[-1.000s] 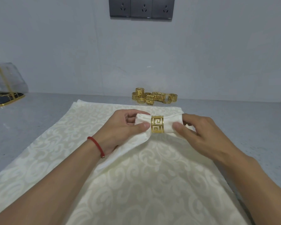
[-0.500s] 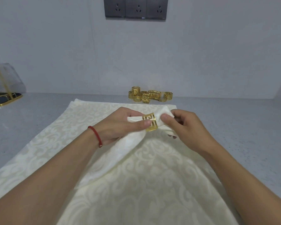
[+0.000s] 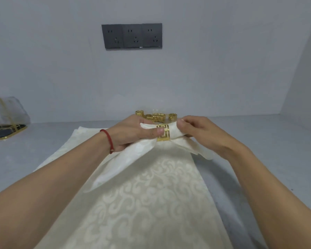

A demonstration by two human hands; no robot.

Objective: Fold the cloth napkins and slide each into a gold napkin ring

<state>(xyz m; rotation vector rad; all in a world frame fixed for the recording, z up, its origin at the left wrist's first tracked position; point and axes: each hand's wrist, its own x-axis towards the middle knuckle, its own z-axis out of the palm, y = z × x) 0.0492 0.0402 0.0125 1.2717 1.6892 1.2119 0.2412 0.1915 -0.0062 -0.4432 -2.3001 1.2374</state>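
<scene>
Both hands at frame centre, left hand (image 3: 133, 133) gripping the napkin (image 3: 126, 159) beside the gold ring (image 3: 163, 132), right hand (image 3: 199, 133) pinching its other end, spare rings (image 3: 156, 116) behind

free: grey table (image 3: 258, 141) right | blocked: spare rings (image 3: 156, 116) behind hands

The left hand (image 3: 131, 133) partly hides the spare gold napkin rings (image 3: 157, 116); the mesh cover (image 3: 5, 112) is cut off at the left edge.
</scene>
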